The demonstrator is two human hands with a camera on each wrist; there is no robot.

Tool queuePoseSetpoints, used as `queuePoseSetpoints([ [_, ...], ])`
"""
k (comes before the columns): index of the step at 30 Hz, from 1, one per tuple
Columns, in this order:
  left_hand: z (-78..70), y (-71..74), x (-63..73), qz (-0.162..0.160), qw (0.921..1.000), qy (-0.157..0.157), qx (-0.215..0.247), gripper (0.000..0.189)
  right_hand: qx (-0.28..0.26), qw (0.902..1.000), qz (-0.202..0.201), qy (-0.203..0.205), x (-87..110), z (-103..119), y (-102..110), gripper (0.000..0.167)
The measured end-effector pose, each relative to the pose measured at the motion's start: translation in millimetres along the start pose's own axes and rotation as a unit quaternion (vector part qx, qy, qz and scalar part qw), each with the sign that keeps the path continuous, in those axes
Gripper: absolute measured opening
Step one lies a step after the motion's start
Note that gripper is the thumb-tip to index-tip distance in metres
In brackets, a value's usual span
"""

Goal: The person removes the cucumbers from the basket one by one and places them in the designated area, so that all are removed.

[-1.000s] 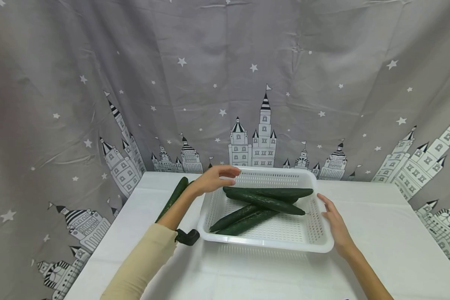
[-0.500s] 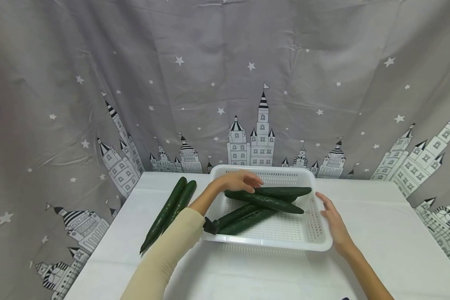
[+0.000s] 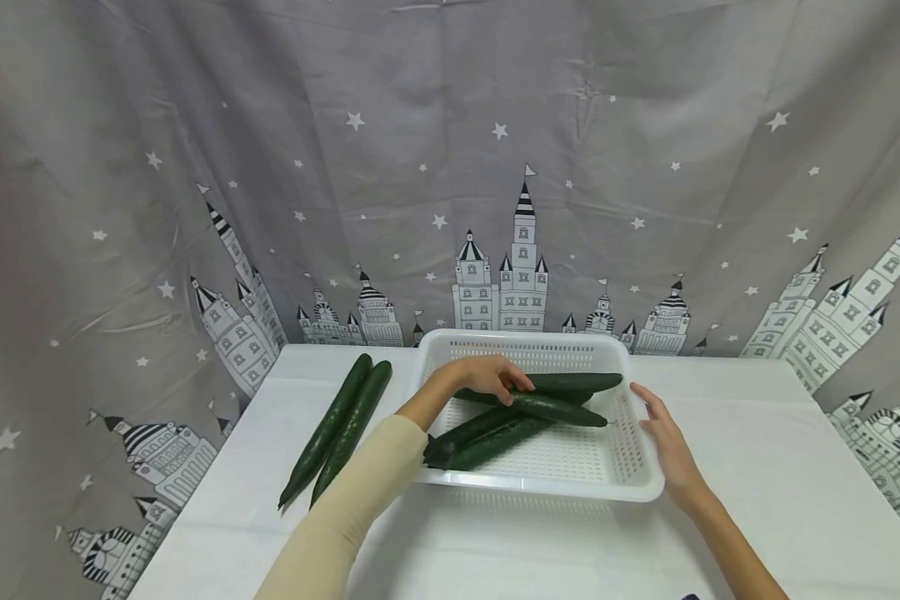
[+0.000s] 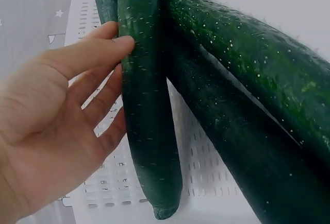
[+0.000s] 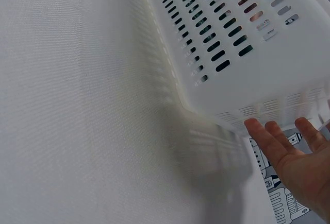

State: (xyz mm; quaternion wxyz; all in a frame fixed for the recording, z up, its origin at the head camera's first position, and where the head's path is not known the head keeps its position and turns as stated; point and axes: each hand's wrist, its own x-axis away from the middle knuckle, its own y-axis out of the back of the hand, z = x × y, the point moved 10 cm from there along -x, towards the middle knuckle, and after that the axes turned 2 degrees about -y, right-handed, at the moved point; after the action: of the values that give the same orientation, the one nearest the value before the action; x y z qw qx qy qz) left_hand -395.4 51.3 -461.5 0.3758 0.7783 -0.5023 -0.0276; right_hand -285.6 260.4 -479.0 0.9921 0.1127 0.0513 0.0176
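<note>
- Cucumbers fill our view: four long, dark green ones lie crossed in a white plastic basket (image 3: pixel 630 487) whose walls and floor are pierced with small slots.
- We see the left hand (image 3: pixel 487 375) inside the basket, fingers nearly straight and loosely spread, lying along the top cucumber (image 3: pixel 551 407); the left wrist view shows the thumb (image 4: pixel 90 51) touching its pebbled, white-speckled skin, not closed round it.
- We find that cucumber resting slantwise across the other three, its rounded end toward the basket's right wall.
- We see the right hand (image 3: pixel 663 437) flat and relaxed against the basket's outer right wall; the right wrist view shows its fingertips (image 5: pixel 258 131) straight, just under the rim.
- Two more cucumbers (image 3: pixel 337 429) lie side by side, touching, on the white cloth-covered surface (image 3: pixel 757 433) left of the basket.
- We see a grey curtain (image 3: pixel 450 167) behind, printed with stars and castles.
</note>
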Motion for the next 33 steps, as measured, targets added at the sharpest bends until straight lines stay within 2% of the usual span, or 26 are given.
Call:
queuePoseSetpoints([
  [7, 1.3, -3.4, -1.0, 0.004, 0.9990, 0.011, -0.043, 0.045, -0.003, 1.0000, -0.002, 0.006, 0.4, 0.5, 2.7, 0.054],
  [13, 0.9, -4.8, -1.4, 0.013, 0.9991, -0.004, -0.041, 0.046, -0.007, 0.9999, 0.001, 0.015, -0.6, 3.0, 1.8, 0.053],
  [19, -2.1, -2.5, 3.5, 0.022, 0.9981, -0.011, -0.057, 0.048, -0.011, 0.9999, 0.006, 0.010, -1.6, 1.5, -0.2, 0.053],
  [24, -6.8, 7.9, 12.3, -0.001, 0.9976, -0.017, -0.068, 0.050, -0.007, 0.9999, 0.007, 0.007, -2.1, 2.3, -0.4, 0.054],
  [28, -10.2, 17.1, 22.8, -0.026, 0.9984, -0.020, -0.046, 0.050, -0.004, 0.9999, 0.008, 0.010, -2.2, 4.0, -0.7, 0.054],
  [33, -12.8, 24.8, 36.6, -0.042, 0.9981, -0.032, -0.031, 0.049, -0.011, 0.9999, 0.009, 0.010, -2.3, 3.9, -1.0, 0.054],
])
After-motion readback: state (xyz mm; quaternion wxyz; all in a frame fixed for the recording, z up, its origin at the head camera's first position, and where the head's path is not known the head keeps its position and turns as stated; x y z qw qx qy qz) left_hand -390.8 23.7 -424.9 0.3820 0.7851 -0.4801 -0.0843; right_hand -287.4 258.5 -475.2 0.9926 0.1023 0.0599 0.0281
